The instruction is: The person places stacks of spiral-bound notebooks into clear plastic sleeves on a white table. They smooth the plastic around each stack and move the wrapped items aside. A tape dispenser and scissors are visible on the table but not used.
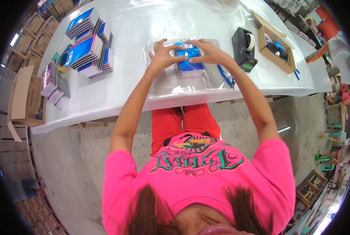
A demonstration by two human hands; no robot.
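A small stack of blue-covered spiral notebooks (191,65) lies on clear plastic sheets (159,84) near the table's front edge. My left hand (164,55) presses against the stack's left side, thumb and forefinger on the top cover, its other fingers spread. From the right, my right hand (211,53) grips the same stack, its forefinger along the far edge and its thumb on the cover. Both hands steady the stack between them. By my right wrist lies a blue-handled tool, perhaps scissors (226,77), partly on the plastic.
At the left stand piles of blue notebooks (82,53) and purple-covered notebooks (51,80), with an open carton (28,96) beyond the table edge. A black tape dispenser (241,58) and a long open cardboard box (286,65) of small items stand at the right.
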